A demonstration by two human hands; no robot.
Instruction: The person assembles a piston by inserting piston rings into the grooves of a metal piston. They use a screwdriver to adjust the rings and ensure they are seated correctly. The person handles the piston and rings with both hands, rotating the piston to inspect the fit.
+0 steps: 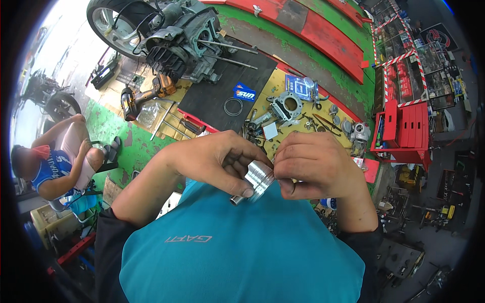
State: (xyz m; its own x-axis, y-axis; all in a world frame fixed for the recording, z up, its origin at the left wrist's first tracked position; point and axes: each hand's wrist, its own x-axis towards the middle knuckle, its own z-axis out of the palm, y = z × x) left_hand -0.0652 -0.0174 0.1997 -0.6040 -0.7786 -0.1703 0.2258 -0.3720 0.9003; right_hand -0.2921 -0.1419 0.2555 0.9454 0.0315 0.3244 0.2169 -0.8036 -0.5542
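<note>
Teal cloth of the wearer's shirt (242, 252) fills the lower middle, closest to the lens, with dark sleeves at both sides. At far left a parked motorcycle (61, 105) stands behind a person (55, 169) in a blue top who sits low on the green floor (132, 147). Next comes a cordless drill (156, 90) lying near a clear plastic bag, and above it an engine (199, 48) with a black-tired wheel (108, 25) attached and two long metal rods pointing right. Below the engine, a screwdriver (193, 126) lies close to the edge of a black mat (209, 98). The left hand (207, 159) pinches a shiny metal piston (260, 174) between thumb and fingers, holding it tilted in front of the shirt; a short tube (235, 200) sticks out of its lower left side. Thin rings (233, 107) and a blue packet (244, 92) rest on the mat beyond. At the piston's right edge, the right hand (318, 164) has its fingers curled and drawn in toward the thumb; whether they grip a small part, I cannot tell. Past that hand lie a metal cylinder block (288, 106) and scattered small parts on yellowish sheeting, then a red tool chest (401, 141) at right.
</note>
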